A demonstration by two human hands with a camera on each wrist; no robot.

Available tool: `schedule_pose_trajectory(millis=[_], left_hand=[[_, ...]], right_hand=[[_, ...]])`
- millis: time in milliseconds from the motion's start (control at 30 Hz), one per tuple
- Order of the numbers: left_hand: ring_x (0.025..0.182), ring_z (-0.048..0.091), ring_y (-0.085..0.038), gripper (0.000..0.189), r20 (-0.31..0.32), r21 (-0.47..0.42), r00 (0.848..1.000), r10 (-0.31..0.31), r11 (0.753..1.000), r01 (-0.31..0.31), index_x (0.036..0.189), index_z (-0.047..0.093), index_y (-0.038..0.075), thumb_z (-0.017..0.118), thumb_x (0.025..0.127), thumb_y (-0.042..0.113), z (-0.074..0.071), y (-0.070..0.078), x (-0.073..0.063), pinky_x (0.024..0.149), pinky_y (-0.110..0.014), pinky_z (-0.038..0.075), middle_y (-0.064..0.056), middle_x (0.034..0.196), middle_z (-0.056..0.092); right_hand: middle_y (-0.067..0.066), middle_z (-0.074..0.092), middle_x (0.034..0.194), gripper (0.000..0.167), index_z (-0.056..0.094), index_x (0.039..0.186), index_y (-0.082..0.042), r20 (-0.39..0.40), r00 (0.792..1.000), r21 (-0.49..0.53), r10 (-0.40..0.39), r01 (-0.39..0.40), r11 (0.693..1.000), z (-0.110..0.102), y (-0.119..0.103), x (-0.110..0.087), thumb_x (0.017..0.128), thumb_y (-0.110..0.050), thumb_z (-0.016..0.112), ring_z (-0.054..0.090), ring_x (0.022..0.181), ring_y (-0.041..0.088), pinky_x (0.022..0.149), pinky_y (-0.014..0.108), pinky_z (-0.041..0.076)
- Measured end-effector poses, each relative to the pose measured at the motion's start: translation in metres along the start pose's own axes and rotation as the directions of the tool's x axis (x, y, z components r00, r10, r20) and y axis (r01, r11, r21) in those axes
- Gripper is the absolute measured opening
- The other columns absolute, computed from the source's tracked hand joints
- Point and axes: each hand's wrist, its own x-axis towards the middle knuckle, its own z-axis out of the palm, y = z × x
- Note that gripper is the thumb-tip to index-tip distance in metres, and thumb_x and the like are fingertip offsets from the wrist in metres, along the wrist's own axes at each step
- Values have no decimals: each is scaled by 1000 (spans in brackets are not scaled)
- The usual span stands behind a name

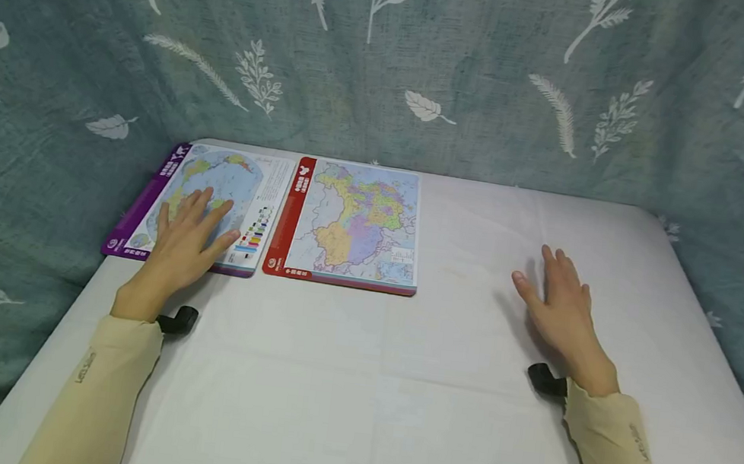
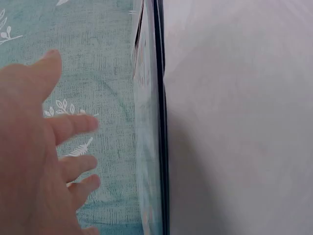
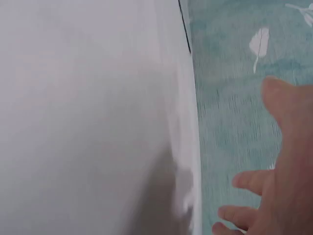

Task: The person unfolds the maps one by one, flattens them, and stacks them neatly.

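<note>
Plainly, the left grip has hold of nothing: its fingers are spread wide and it hangs over the purple-banded map, with a gap between fingers and surface in the left wrist view. The right grip is just as empty, thumb held out from the fingers, above the right-hand part of the counter and well apart from both maps.

The purple-banded map lies flat at the back left corner of the counter, its band running along the left edge; whether it overhangs there, I cannot tell. Just beside it, on its right, the red-banded map lies near the back edge, and its near side shows layers, so it looks like more than one board.

Lying so close to the left edge, the purple-banded map could tip off if pushed outward. Smooth boards could slide over one another if only the top one were caught, and a low sweep to the right could knock the two maps together, since the gap is narrow. Behind, a leaf-printed curtain hangs close to the back edge and could snag a raised corner.
</note>
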Motion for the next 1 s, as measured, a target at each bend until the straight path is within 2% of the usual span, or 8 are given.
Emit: schedule_pose_trajectory(millis=[200,367,533,667,800,1000], left_hand=[[158,13,-51,73,39,-41,999,-8,999,10,158,42,0,40,110,56,6,4,1,122,-74,-3,-28,172,18],[159,15,-50,69,78,-82,997,2,997,4,153,50,0,40,111,53,18,10,-2,121,-75,-4,-30,170,23],[159,14,-49,60,109,-122,994,7,993,6,150,54,0,46,111,46,29,21,-4,120,-77,0,-29,169,26],[158,21,-48,57,68,-132,997,25,991,-16,146,55,-2,52,110,41,37,33,0,121,-76,5,-29,166,33],[155,28,-47,57,2,-147,1000,5,989,-5,143,56,-5,57,108,40,41,45,4,123,-71,12,-30,161,39],[149,36,-49,50,-91,-151,996,6,988,-19,136,62,-6,59,108,35,51,57,11,122,-69,19,-32,154,47]], right_hand=[[33,18,170,84,23,166,0,9,1000,51,-16,15,999,14,-14,1,108,-57,46,14,158,53,116,82,3],[33,26,167,80,34,161,3,-1,999,52,-36,37,998,30,-24,1,108,-55,47,17,158,52,120,77,0],[30,30,167,73,44,156,3,-20,997,45,-69,70,997,51,-38,3,107,-51,52,17,159,49,122,74,1],[27,34,166,70,49,154,1,-50,996,43,-77,79,996,64,-53,5,105,-47,59,20,159,47,124,71,3],[26,38,165,68,52,151,0,-82,993,33,-82,85,996,73,-70,9,102,-44,64,23,158,46,125,70,6],[24,39,165,70,54,150,-1,-88,992,25,-86,88,996,83,-91,13,99,-47,66,25,158,43,125,68,7]])
